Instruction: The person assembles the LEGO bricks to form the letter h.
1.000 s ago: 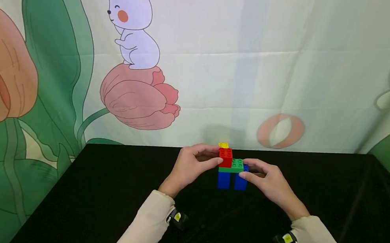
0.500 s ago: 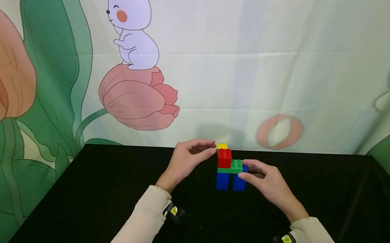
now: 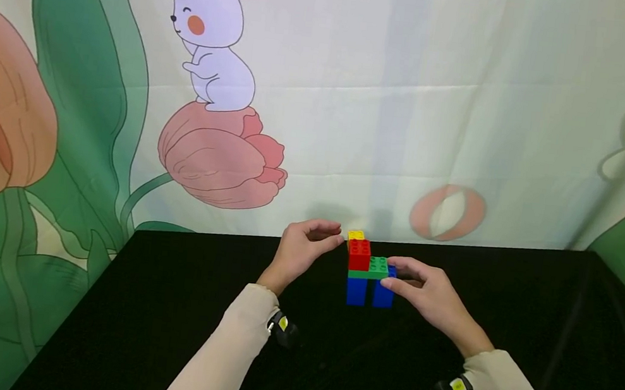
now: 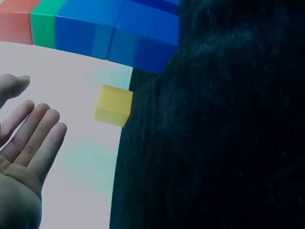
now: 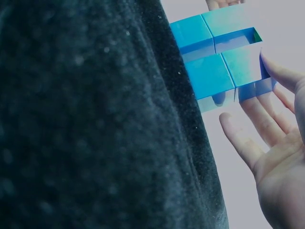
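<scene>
A small toy brick structure stands on the table: blue legs [image 3: 356,292], a green brick [image 3: 378,266] across them, and a red brick [image 3: 359,255] on the green one's left part. Behind the red brick shows a yellow brick [image 3: 356,234]; the left wrist view has this yellow brick [image 4: 113,106] apart from the blue bricks [image 4: 119,36]. My left hand [image 3: 301,248] hovers left of the structure, touching nothing, fingers extended. With thumb and fingers, my right hand [image 3: 430,293] grips the right side, at the upper blue brick [image 5: 244,67] in the right wrist view.
Black cloth covers the table [image 3: 209,311]. A printed curtain [image 3: 345,97] with a rabbit and tulips hangs just behind its far edge, close to the structure. Each wrist carries a strapped black camera.
My left hand has let go of the red brick and drawn back to the left. My right hand stays on the structure, which has hardly moved.
</scene>
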Demonstrator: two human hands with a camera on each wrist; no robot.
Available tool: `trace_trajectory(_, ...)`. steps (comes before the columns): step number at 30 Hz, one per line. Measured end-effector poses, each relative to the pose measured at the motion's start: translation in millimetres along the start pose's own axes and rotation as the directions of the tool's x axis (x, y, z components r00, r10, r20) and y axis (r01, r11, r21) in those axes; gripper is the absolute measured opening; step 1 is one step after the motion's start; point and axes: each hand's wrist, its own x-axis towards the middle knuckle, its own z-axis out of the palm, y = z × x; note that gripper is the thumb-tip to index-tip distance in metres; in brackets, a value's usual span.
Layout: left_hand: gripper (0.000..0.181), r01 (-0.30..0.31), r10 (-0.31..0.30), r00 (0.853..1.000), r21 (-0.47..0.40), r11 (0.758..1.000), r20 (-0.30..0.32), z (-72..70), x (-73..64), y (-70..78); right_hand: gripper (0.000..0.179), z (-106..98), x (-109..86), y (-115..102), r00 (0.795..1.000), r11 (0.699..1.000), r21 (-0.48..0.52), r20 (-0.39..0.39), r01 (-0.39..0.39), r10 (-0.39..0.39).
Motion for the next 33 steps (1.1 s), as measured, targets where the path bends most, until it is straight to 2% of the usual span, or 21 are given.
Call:
trace_trajectory(5,0.037,0.043,-0.043,0.999,0.010,0.999,0.001,1.8,4.6,-6.6,0.054,1.6,0.3,0.1,1.000,1.000,0.000,-0.007,-0.006,0.006)
trace_trajectory(16,0.038,0.119,-0.117,0.992,0.034,0.992,-0.049,15.3,22.0,-20.1,0.054,0.5,0.5,-0.3,1.000,1.000,0.005,-0.004,-0.002,0.002)
trace_trajectory(26,0.038,0.146,-0.144,0.989,0.055,0.988,-0.045,22.7,30.5,-26.9,0.054,-1.5,-0.9,-2.4,1.000,1.000,0.027,0.011,0.008,-0.008)
trace_trajectory(33,0.040,0.191,-0.188,0.981,0.082,0.978,-0.038,25.9,32.3,-30.5,0.052,-1.2,-1.4,-4.1,1.000,1.000,0.022,0.000,0.019,-0.019)
